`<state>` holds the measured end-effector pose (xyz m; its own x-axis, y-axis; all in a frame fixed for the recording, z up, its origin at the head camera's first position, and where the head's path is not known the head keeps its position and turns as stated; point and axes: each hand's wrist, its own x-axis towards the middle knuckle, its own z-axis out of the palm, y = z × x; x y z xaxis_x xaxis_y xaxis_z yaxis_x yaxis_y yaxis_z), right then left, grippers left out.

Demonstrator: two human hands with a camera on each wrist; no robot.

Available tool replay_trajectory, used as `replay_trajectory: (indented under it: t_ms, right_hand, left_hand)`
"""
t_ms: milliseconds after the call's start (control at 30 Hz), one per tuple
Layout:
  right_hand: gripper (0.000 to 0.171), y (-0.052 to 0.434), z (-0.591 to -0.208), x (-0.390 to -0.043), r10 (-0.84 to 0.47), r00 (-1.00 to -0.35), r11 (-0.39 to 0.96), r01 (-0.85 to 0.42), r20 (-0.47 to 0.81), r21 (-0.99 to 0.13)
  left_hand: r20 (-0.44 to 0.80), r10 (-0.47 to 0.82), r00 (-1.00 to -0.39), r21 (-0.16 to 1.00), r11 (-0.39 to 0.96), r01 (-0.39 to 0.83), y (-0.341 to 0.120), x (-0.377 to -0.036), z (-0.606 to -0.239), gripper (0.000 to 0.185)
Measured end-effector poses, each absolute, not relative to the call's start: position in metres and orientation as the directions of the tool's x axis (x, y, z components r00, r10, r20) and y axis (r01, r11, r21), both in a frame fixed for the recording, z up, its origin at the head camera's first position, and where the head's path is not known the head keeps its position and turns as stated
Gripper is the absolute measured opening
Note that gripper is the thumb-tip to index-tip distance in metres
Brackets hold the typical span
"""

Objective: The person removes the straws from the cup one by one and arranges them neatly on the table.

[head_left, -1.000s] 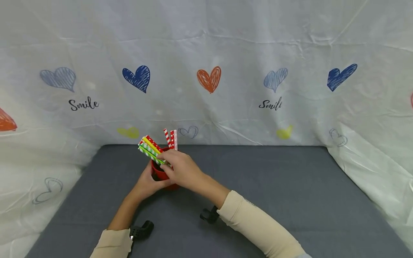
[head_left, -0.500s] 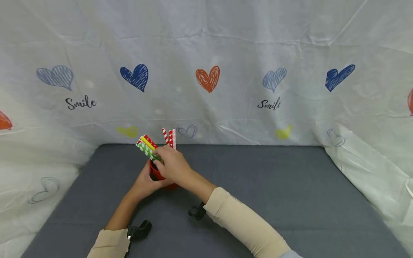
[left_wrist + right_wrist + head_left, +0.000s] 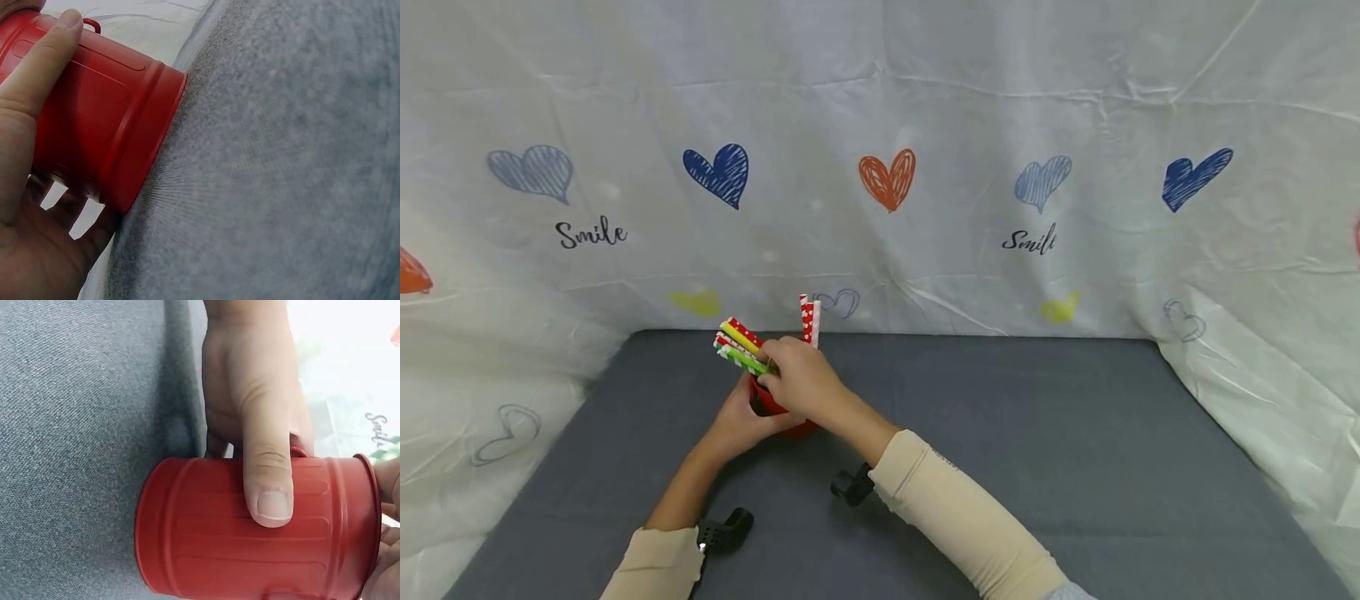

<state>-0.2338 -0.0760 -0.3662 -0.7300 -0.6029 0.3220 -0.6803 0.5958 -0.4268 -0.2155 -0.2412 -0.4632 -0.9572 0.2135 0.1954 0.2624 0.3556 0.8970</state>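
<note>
Head view: we're working w/ a red tin cup (image 3: 772, 406) standing on the grey bench (image 3: 1037, 467), far-left of centre. Some straws (image 3: 808, 318) are already standing in it; our right hand (image 3: 801, 379) is gripping a striped bunch (image 3: 737, 346) at the rim, tilted, not yet dropped in, so roughly partway, we judge.

Left wrist view: our left hand (image 3: 28, 206) is wrapping the cup (image 3: 94, 134), thumb lying along its side, fingers curled behind.

Right wrist view: we're seeing the cup (image 3: 256, 528) upright on the bench, left thumb pressing its wall; right fingers barely showing at the edge.
</note>
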Motion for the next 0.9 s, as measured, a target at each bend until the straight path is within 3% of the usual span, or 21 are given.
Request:
replay_trajectory:
  t_ms: [200,400,533,700,900]
  right_hand:
    - [0.01,-0.072,-0.367,-0.238,-0.619,-0.718,0.552,-0.687,0.319,-0.473]
    - [0.015,-0.066,-0.368,-0.241,-0.676,-0.649,0.418,-0.727,0.349,-0.545]
    - [0.002,-0.063,-0.367,-0.243,-0.692,-0.64,0.378,-0.716,0.335,-0.587]
    - [0.011,-0.057,-0.363,-0.247,-0.704,-0.672,0.365,-0.62,0.23,-0.694]
    - [0.013,-0.053,-0.363,-0.247,-0.662,-0.736,0.259,-0.4,0.14,-0.879]
  left_hand:
    - [0.183,0.211,-0.96,0.905,0.345,0.249,-0.239,-0.215,-0.463,0.096]
    - [0.204,0.206,-0.957,0.906,0.33,0.264,-0.24,-0.214,-0.463,0.099]
    - [0.197,0.196,-0.96,0.901,0.349,0.257,-0.24,-0.214,-0.464,0.095]
    - [0.204,0.206,-0.957,0.894,0.36,0.268,-0.24,-0.215,-0.464,0.087]
    - [0.183,0.185,-0.966,0.898,0.369,0.241,-0.238,-0.215,-0.465,0.087]
